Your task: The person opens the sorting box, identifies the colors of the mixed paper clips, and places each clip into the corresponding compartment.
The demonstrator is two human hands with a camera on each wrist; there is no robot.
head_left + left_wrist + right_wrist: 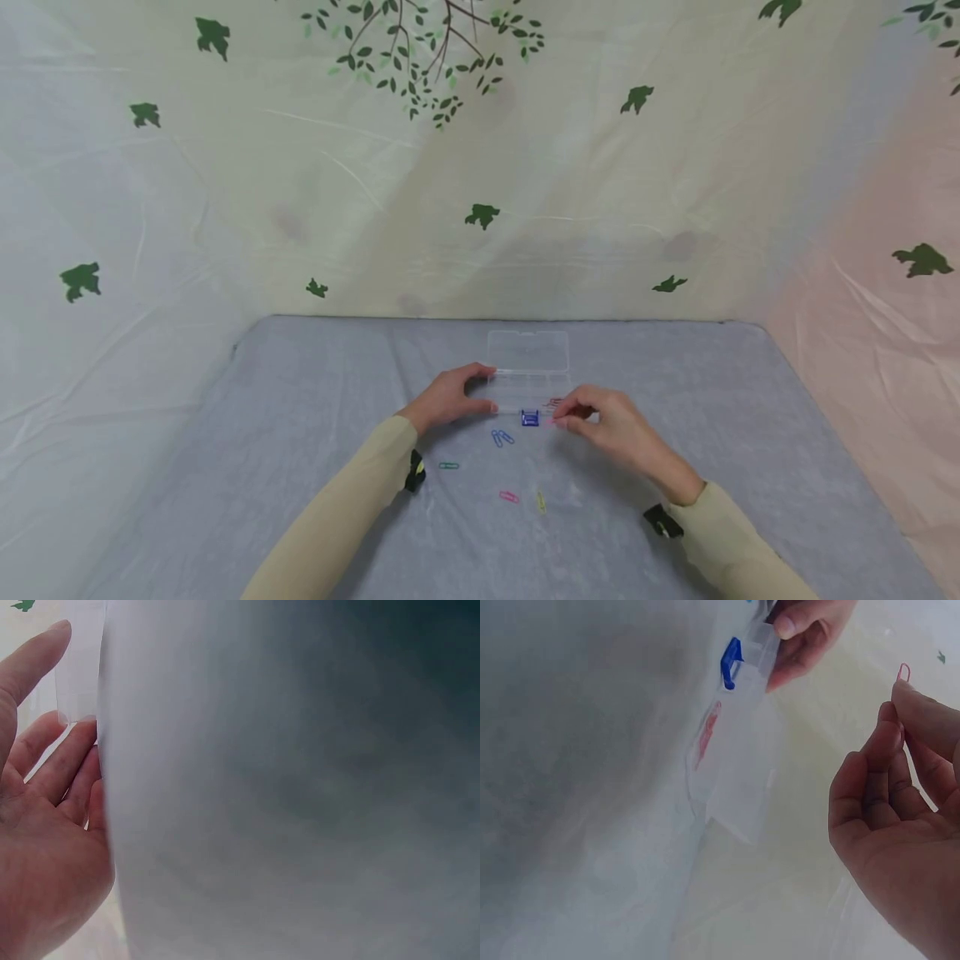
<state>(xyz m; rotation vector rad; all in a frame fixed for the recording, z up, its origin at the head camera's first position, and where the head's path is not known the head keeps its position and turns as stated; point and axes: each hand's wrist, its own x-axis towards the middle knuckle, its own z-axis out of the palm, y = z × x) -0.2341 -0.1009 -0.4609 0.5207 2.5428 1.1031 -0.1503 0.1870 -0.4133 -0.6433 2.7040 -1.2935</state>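
Observation:
A clear plastic compartment box (517,385) lies with its lid (528,351) raised at the back. My left hand (450,396) grips the box's left end, thumb at the front edge and fingers at the rear. Just right of the blue latch (530,418), my right hand (611,421) is close to the box front. Thumb and index finger there pinch a pink paper clip (904,665), its looped end poking out past the fingertips. Red paper clips (707,735) show through the wall of the box's right part. The left wrist view is mostly filled by blurred grey cloth.
Blue paper clips (502,437) lie before the box, a green paper clip (448,466) to their left. Nearer me are a pink paper clip (509,497) and a yellow paper clip (542,502). Grey cloth (337,375) covers the table, with a printed curtain (375,233) behind.

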